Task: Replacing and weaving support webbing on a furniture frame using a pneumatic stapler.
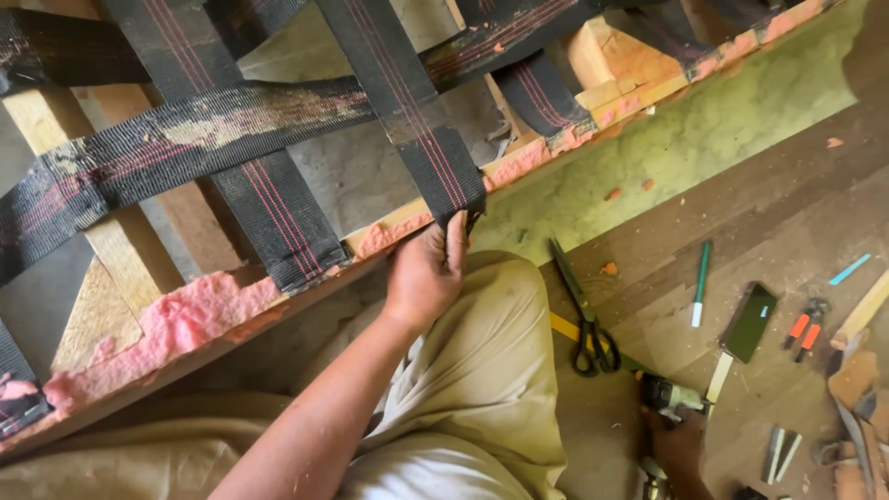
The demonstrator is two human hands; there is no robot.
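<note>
You are pinching the black webbing strap [444, 176] end with your left hand [424, 274], while your right hand [679, 443] is gripping a staple gun [669, 400] on the floor [787, 222].

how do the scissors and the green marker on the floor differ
The scissors are black, metal, with two loop handles; the green marker is a slim green stick with a white tip. The scissors are larger and lie nearer the person's knee; the marker lies further right, beside a dark phone. Both lie flat on the wooden floor, untouched by either hand.
</note>
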